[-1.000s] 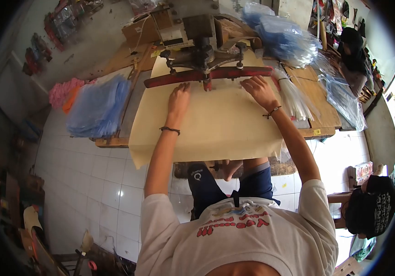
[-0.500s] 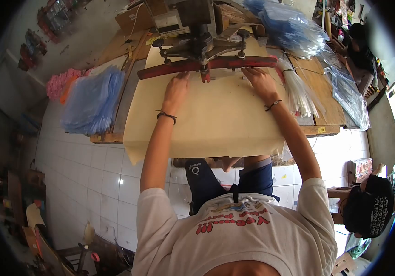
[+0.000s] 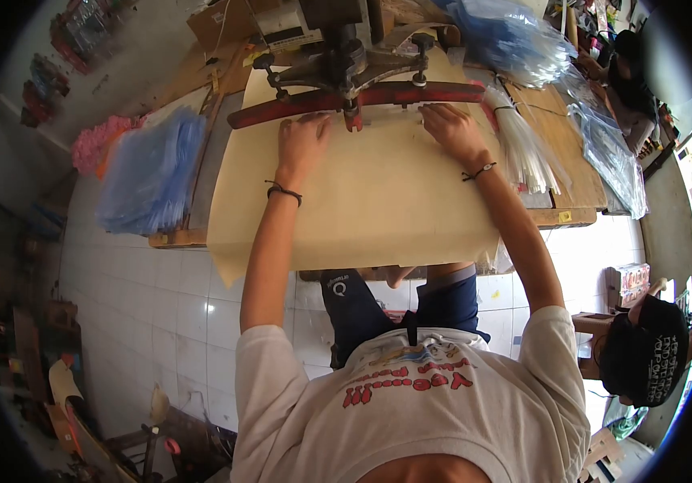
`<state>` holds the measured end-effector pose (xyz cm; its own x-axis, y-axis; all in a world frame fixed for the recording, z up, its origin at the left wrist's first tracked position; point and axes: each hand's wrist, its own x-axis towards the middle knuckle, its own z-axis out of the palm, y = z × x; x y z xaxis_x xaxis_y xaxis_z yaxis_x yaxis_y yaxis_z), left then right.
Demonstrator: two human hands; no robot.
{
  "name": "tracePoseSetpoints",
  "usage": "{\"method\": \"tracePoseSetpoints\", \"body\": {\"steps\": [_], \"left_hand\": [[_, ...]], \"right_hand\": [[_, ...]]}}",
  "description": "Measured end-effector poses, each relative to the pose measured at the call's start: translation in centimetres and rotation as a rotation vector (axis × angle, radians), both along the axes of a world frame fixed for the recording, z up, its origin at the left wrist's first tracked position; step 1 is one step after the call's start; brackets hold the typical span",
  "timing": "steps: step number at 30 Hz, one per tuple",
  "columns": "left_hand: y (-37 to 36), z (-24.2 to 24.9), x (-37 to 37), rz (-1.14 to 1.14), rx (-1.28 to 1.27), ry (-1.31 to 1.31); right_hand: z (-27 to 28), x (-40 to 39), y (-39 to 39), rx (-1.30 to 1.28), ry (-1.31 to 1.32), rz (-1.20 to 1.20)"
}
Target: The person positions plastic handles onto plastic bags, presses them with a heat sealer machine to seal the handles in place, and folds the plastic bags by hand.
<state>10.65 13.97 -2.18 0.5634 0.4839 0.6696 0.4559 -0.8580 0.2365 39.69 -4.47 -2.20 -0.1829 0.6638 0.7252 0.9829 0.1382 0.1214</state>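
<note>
Both my hands flat, open, gripping nothing: left hand [image 3: 301, 145] and right hand [image 3: 452, 129] press tan sheet [image 3: 378, 209] just below red bar [image 3: 354, 101]. Judging feed-and-align step; next needs square edge under bar.

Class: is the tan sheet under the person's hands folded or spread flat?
Spread flat: the tan sheet covers the bench, both hands pressing it.

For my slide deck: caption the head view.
Both hands, left and right, flat on tan sheet under red press bar.
</note>
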Motion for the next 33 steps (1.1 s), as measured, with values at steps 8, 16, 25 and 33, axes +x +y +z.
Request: {"method": "tracePoseSetpoints", "body": {"steps": [8,16,25,33], "left_hand": [[-0.8,0.7,0.0,0.061,0.174,0.111],[0.4,-0.6,1.0,0.069,0.375,0.089],[1.1,-1.0,1.8,0.105,0.197,0.191],[0.3,-0.7,1.6,0.099,0.025,0.319]], "right_hand": [[0.8,-0.6,-0.6,0.031,0.017,-0.011],[1.1,-0.6,-1.0,0.059,-0.058,-0.041],[0.6,0.0,-0.8,0.061,-0.126,-0.042],[-0.2,1.0,0.2,-0.084,-0.039,-0.096]]}}
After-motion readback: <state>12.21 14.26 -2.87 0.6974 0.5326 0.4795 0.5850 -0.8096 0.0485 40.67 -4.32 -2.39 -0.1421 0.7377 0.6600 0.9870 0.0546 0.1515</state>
